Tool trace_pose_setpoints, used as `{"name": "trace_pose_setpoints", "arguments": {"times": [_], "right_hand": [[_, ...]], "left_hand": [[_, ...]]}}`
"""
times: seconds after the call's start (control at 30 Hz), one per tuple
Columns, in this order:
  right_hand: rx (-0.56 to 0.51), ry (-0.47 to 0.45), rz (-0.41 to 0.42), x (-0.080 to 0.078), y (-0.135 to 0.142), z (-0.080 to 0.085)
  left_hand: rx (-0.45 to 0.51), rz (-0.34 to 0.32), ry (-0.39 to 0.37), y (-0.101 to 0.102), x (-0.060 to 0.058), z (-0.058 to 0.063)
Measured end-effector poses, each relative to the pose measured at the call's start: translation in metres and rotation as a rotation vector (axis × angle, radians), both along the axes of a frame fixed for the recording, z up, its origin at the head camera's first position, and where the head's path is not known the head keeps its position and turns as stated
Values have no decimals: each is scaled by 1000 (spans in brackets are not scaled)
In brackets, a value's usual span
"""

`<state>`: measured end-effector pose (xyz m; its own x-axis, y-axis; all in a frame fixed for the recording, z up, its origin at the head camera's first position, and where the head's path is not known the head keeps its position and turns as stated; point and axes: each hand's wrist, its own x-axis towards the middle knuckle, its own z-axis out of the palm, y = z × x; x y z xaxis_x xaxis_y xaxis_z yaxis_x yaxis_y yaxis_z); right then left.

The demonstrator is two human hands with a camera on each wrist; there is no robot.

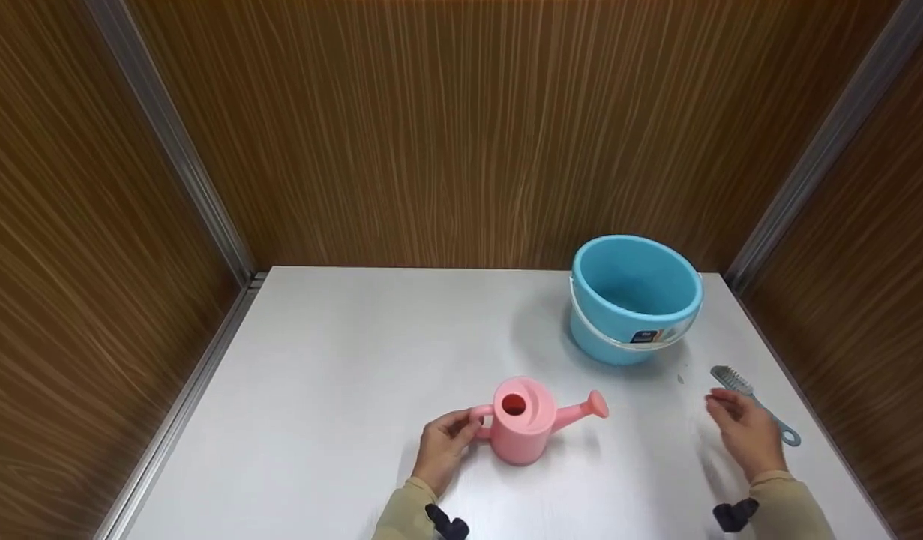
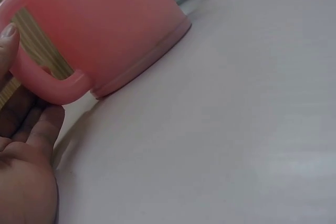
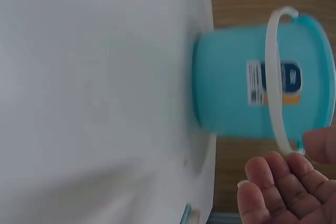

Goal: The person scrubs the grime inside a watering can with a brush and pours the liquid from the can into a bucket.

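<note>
Watering can [image 1: 517,439] stands at the bucket's [image 1: 617,328] seven o'clock, its handle [image 2: 65,91] gripped by the left hand [image 1: 442,450], so I judge the grasp done but no lift yet, while at three o'clock the right hand [image 1: 750,435] hangs relaxed, empty, near the unheld brush [image 1: 733,381]

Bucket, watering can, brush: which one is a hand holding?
The pink watering can: the left hand grips its handle. The blue bucket and the brush are in neither hand; the right hand is empty.
</note>
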<state>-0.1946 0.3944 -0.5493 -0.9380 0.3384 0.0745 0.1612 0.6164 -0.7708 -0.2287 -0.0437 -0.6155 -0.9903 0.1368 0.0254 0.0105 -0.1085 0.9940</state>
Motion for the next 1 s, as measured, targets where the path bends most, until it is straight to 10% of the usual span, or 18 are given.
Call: {"name": "trace_pose_setpoints", "arguments": {"times": [0.57, 1.0], "right_hand": [[53, -214, -176, 3, 81, 0], [149, -400, -192, -12, 99, -13]], "left_hand": [[55, -11, -5, 0, -5, 0], [19, 13, -11, 4, -13, -30]]}}
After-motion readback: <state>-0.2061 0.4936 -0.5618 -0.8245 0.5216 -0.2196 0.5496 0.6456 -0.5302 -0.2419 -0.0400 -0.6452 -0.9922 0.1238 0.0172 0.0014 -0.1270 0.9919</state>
